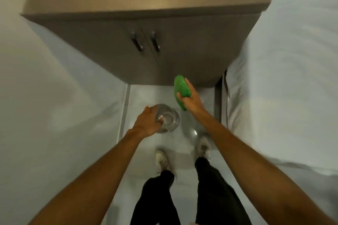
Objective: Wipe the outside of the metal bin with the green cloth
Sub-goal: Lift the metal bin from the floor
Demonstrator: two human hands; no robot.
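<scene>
I look straight down at the pale tiled floor [150, 95]. Just below the middle of the frame stands the metal bin [169, 119], a shiny round can seen from above, blurred. My left hand [149, 123] grips its near rim, fingers [160, 121] hooked over the edge and clamped on it. To the right and slightly higher, my right hand [190, 99] holds the green cloth [181, 89], fingers wrapped shut around the folded wad; the cloth is apart from the bin, not touching it. A brown cabinet [192, 45] with two dark handles fills the upper centre. A white bed [292, 78] runs along the right edge. My shoes [161, 160] sit lower centre.
</scene>
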